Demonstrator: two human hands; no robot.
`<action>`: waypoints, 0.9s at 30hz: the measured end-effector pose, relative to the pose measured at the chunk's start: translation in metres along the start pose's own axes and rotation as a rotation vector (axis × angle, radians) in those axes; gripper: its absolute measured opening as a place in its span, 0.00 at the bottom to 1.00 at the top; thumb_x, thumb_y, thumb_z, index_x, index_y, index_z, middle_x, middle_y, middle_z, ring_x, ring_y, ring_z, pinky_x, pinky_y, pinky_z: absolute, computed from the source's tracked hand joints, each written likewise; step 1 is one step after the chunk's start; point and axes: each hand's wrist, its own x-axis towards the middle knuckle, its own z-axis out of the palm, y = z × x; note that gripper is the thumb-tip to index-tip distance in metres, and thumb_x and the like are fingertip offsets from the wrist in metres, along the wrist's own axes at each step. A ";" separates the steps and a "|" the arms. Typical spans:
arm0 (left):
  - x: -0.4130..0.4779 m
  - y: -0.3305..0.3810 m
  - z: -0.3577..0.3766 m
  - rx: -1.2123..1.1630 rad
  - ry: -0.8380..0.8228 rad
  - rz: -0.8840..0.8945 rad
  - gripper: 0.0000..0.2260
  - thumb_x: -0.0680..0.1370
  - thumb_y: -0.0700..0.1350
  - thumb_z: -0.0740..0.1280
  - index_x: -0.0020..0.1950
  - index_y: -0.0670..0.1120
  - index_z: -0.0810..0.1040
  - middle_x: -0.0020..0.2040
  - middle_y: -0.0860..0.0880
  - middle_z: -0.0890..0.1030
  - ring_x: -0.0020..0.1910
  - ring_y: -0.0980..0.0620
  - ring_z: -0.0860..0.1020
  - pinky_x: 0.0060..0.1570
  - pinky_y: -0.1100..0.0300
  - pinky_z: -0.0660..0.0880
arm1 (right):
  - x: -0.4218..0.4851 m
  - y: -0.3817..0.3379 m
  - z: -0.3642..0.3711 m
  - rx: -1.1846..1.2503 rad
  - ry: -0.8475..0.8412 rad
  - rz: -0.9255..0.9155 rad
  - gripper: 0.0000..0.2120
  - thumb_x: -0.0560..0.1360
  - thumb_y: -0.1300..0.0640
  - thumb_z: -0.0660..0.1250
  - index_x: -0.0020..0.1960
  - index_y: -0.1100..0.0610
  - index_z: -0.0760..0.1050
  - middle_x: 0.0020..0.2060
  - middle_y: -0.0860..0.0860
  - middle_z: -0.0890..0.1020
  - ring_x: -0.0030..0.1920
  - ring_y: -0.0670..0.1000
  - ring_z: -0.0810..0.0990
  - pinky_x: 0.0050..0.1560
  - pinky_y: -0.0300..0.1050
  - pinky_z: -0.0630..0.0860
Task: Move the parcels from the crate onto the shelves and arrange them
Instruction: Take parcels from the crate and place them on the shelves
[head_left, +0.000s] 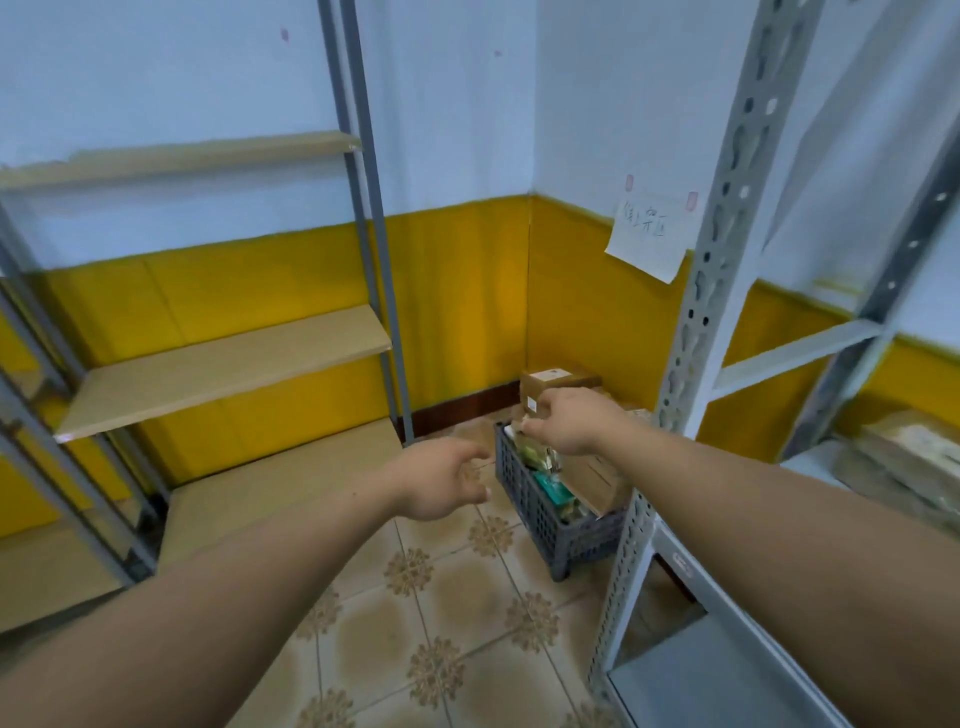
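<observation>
Reaching for the crate (535, 519), parcels (587, 483) all inside, we've left grip (441, 478) released, right grip (563, 423) curled over them, can't tell if grasping; wooden shelves (223, 369) bare, so approx. everything's left.

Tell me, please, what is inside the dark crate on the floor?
Cardboard parcels and a green packet stand in the crate. The right hand and the shelf upright cover the rest; its bottom is hidden.

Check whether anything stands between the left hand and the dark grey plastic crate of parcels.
Nothing visible does. The left hand hangs over beige patterned floor tiles just left of the dark grey plastic crate, with only open floor between them.
</observation>
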 end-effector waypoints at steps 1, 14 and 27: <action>0.014 -0.010 -0.010 -0.007 0.002 -0.009 0.27 0.80 0.54 0.64 0.77 0.50 0.62 0.75 0.48 0.65 0.72 0.48 0.66 0.68 0.55 0.65 | 0.019 -0.001 -0.002 0.009 -0.020 0.008 0.32 0.81 0.38 0.58 0.78 0.55 0.61 0.75 0.55 0.68 0.71 0.58 0.70 0.65 0.52 0.72; 0.233 -0.153 -0.078 0.036 -0.126 0.061 0.27 0.80 0.56 0.63 0.77 0.51 0.61 0.77 0.49 0.63 0.73 0.48 0.65 0.69 0.54 0.65 | 0.240 0.026 0.020 -0.083 -0.176 0.283 0.24 0.82 0.42 0.56 0.71 0.54 0.71 0.67 0.56 0.77 0.63 0.58 0.77 0.61 0.54 0.77; 0.470 -0.130 -0.078 0.158 -0.486 0.415 0.29 0.79 0.57 0.64 0.78 0.52 0.60 0.76 0.49 0.64 0.72 0.49 0.66 0.67 0.56 0.67 | 0.298 0.119 0.036 0.159 -0.198 0.738 0.30 0.82 0.38 0.56 0.75 0.57 0.66 0.69 0.58 0.74 0.64 0.58 0.74 0.61 0.49 0.73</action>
